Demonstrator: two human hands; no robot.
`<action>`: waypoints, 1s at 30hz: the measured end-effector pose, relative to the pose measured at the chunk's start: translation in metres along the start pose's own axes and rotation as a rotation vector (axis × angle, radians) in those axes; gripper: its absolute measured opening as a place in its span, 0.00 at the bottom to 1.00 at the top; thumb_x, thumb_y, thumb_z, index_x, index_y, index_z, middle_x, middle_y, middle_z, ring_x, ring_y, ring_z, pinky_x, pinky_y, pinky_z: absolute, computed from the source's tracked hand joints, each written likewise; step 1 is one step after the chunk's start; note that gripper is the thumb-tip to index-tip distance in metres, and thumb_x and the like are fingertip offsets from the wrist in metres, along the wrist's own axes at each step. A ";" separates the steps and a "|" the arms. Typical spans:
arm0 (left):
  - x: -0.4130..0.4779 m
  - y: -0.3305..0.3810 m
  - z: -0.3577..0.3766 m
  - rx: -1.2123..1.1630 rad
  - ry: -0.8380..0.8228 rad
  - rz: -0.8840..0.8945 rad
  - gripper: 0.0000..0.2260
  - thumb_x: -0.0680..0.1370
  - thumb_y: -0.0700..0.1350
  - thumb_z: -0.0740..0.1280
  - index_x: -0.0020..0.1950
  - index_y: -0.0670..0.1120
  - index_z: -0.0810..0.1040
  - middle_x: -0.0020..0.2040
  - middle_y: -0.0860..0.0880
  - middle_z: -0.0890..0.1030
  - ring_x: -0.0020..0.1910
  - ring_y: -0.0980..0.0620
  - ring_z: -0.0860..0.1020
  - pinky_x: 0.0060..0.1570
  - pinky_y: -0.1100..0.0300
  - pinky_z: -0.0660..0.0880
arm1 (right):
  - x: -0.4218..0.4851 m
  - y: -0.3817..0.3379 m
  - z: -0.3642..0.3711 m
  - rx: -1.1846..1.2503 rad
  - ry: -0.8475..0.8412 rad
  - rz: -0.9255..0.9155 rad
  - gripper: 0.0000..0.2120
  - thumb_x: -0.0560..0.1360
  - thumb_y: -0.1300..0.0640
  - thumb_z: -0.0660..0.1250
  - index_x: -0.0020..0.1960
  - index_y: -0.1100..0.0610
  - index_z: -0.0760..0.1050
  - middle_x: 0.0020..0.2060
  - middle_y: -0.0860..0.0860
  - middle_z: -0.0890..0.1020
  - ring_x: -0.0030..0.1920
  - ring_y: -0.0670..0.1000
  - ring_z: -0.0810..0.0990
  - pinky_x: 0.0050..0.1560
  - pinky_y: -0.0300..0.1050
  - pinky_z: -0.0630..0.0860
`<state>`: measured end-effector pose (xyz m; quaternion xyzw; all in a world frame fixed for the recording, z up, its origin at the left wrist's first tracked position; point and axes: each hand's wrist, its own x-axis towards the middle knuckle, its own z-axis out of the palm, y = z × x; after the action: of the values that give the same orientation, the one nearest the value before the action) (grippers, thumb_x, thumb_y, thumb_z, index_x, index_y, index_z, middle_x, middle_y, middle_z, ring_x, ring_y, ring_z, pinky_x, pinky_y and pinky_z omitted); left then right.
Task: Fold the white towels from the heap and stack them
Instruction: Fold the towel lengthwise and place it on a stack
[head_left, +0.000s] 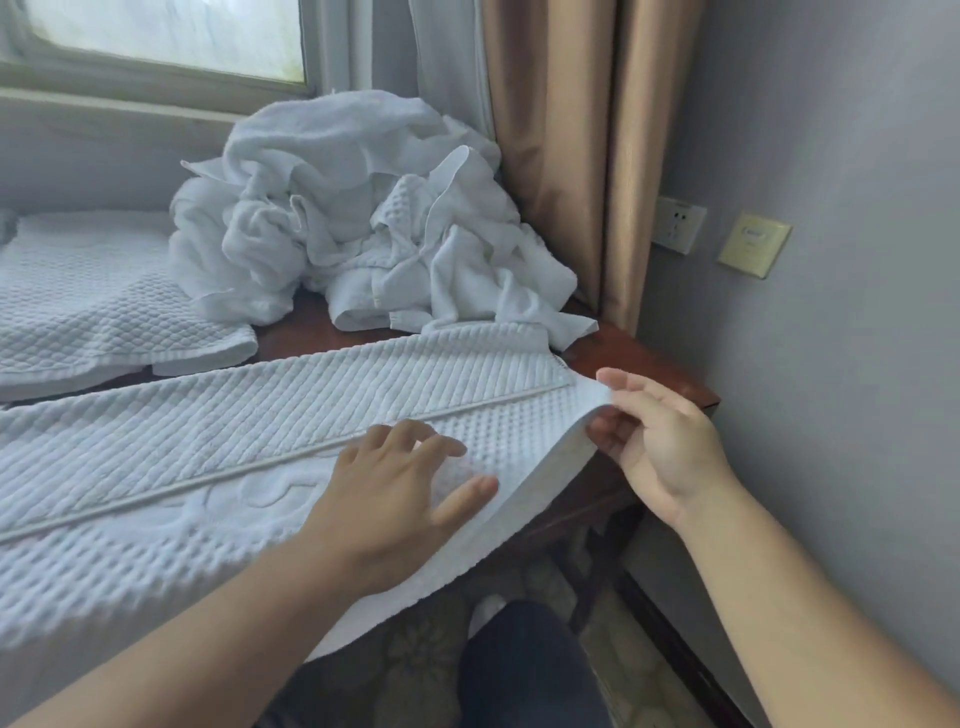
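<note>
My left hand presses the spread towel, fingers splayed; my right hand pinches its raised corner. The towel's left end is cut off.

dark wood table: towel heap, spread towel, folded towels.

Tan curtain beside window, wall socket, brown table

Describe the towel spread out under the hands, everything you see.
The spread towel is white and thick, diagonally ribbed on its far half, dotted on the near half, with a raised band between. It lies flat on the dark wooden table, near edge overhanging. The left hand presses on it, fingers spread; the right hand pinches its lifted right end.
</note>
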<state>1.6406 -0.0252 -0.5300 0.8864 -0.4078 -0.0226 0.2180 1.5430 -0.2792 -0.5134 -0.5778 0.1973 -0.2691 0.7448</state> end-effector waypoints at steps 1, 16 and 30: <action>0.000 0.004 0.000 -0.017 -0.015 0.028 0.34 0.72 0.78 0.44 0.66 0.63 0.71 0.65 0.63 0.67 0.65 0.58 0.63 0.67 0.53 0.63 | 0.007 -0.010 0.008 0.103 -0.012 0.011 0.11 0.79 0.64 0.65 0.51 0.56 0.86 0.39 0.54 0.84 0.37 0.49 0.83 0.43 0.45 0.82; 0.105 -0.037 -0.073 0.176 0.059 -0.100 0.12 0.85 0.51 0.58 0.45 0.50 0.75 0.36 0.53 0.73 0.33 0.57 0.70 0.29 0.61 0.62 | 0.119 -0.028 0.051 -1.213 0.040 -0.481 0.12 0.80 0.43 0.65 0.44 0.51 0.76 0.48 0.46 0.76 0.52 0.49 0.73 0.51 0.45 0.71; 0.163 -0.101 -0.053 0.654 0.050 0.221 0.15 0.84 0.59 0.51 0.53 0.52 0.71 0.39 0.56 0.71 0.33 0.53 0.66 0.34 0.55 0.69 | 0.156 0.027 0.085 -1.708 0.334 -0.419 0.26 0.71 0.38 0.74 0.56 0.55 0.71 0.52 0.56 0.77 0.54 0.59 0.76 0.51 0.55 0.70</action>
<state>1.8330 -0.0674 -0.5001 0.8601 -0.4814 0.1550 -0.0667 1.7201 -0.3083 -0.5151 -0.9128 0.3265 -0.2417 -0.0422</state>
